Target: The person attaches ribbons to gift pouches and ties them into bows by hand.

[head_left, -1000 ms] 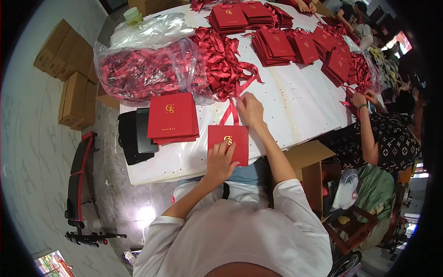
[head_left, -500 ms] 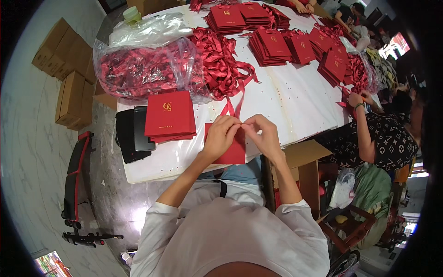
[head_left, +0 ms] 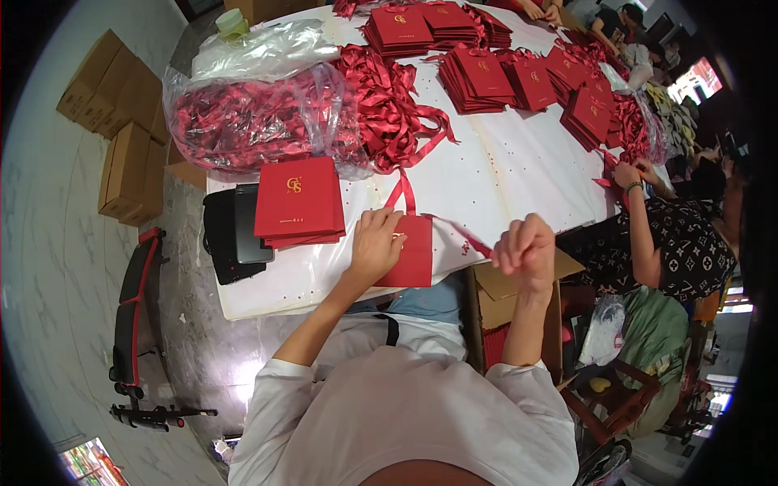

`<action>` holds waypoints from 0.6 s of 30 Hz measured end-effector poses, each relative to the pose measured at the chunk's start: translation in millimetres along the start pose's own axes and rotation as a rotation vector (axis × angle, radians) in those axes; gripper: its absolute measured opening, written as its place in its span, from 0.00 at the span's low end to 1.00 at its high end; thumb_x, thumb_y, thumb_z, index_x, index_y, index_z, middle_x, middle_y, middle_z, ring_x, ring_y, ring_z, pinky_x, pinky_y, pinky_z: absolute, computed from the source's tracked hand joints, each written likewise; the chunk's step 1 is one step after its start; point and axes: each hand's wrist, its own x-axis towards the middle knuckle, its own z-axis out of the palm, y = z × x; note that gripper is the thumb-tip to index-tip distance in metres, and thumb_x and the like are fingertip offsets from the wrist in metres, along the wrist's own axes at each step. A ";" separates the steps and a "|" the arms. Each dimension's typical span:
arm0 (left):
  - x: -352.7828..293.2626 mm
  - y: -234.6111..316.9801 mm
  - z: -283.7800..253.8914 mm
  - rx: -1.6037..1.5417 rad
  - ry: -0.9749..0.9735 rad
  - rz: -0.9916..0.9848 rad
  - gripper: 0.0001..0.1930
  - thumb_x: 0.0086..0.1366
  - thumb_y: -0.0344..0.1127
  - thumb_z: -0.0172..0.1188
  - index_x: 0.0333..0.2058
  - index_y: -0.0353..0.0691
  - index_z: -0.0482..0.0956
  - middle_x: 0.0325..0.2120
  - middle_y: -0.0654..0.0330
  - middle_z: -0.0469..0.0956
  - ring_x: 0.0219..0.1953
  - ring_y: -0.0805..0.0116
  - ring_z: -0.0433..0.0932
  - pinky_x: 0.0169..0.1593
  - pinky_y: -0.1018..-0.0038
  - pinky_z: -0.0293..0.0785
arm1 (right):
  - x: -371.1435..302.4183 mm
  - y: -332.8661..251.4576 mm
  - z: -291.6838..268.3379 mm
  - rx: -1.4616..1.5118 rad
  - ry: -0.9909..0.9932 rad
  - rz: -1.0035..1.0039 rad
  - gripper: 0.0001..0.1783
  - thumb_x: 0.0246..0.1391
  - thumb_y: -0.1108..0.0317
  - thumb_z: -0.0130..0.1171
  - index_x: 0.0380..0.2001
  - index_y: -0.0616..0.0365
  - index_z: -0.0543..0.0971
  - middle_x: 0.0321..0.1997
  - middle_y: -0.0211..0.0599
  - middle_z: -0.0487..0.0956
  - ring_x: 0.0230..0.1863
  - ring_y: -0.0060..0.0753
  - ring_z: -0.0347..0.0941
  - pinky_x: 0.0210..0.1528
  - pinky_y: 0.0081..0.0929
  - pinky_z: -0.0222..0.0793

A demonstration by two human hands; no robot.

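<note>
My left hand (head_left: 377,247) lies flat over the left part of a flat red piece (head_left: 415,263), a paper bag or folder, at the table's front edge. Its fingers are stretched out near the top edge of the piece. Off to the right, my right hand (head_left: 525,253) is raised and closed on the end of a red ribbon (head_left: 460,231). That ribbon runs taut from the upper right corner of the piece to my fingers. Another ribbon loop (head_left: 400,193) stands up beyond my left hand. Left of it sits a stack of red pieces (head_left: 298,198) with gold print.
Behind lie a clear bag of red ribbons (head_left: 251,121) and a loose ribbon heap (head_left: 389,105). More red stacks (head_left: 474,77) stand farther back. A black flat device (head_left: 253,227) is at left. An open carton (head_left: 519,304) stands by my right forearm. A co-worker (head_left: 664,235) works at right.
My right hand has moved away to the right, drawing the ribbon out. My left hand has gone from pinching beside it to lying flat on the red piece.
</note>
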 end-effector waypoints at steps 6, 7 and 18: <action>4.6 -5.8 3.9 0.135 -0.122 0.011 0.25 0.51 0.35 0.70 0.49 0.39 0.77 0.44 0.56 0.73 0.49 0.54 0.67 0.52 0.58 0.63 | -0.9 73.2 -10.0 -0.857 0.084 0.284 0.08 0.57 0.73 0.63 0.39 0.63 0.82 0.36 0.36 0.81 0.36 0.25 0.78 0.42 0.20 0.72; 6.7 -4.6 1.6 0.127 -0.132 0.008 0.25 0.50 0.35 0.70 0.48 0.40 0.78 0.42 0.57 0.72 0.48 0.55 0.67 0.51 0.59 0.63 | -4.1 89.7 -14.6 -0.939 0.130 0.349 0.08 0.57 0.72 0.63 0.39 0.61 0.83 0.37 0.39 0.82 0.36 0.28 0.79 0.40 0.23 0.74; 15.0 -3.3 5.4 -0.107 -0.189 -0.064 0.18 0.50 0.28 0.68 0.41 0.43 0.75 0.34 0.58 0.80 0.41 0.56 0.76 0.48 0.60 0.61 | -4.1 132.9 -18.9 -1.160 0.245 0.394 0.06 0.51 0.72 0.66 0.32 0.62 0.81 0.26 0.39 0.81 0.28 0.32 0.79 0.33 0.28 0.74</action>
